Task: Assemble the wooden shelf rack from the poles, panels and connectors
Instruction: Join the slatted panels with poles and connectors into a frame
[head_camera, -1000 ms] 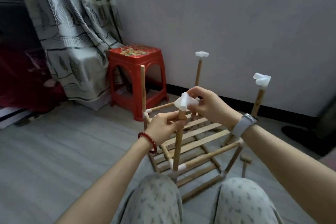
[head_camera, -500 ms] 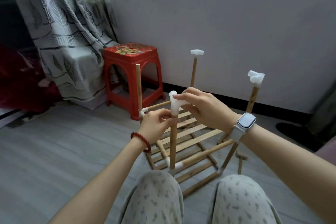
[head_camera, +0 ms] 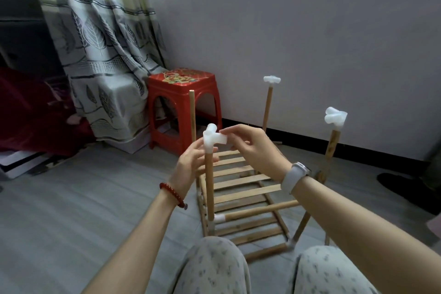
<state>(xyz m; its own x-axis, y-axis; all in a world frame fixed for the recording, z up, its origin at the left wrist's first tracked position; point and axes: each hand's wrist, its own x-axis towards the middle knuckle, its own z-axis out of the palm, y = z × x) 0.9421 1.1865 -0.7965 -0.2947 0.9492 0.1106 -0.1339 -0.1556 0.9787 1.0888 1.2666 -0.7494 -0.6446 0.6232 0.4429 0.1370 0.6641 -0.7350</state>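
The partly built wooden rack stands on the floor in front of my knees, with slatted panels between four upright poles. My left hand holds the near-left pole just below its top, thumb on one side and fingers behind. A white plastic connector sits on that pole's top, and my right hand pinches its side arm with the fingertips. The far-right pole carries a white connector, and so does the near-right pole. The far-left pole has a bare top.
A red plastic stool stands just behind the rack by the wall. A patterned curtain hangs at the left. A dark object lies on the floor at the right. My knees are close to the rack's front.
The connector has turned on the near-left pole's top, its side arm now pointing right. My right hand has drawn back to its fingertips, and my left hand's grip has loosened.
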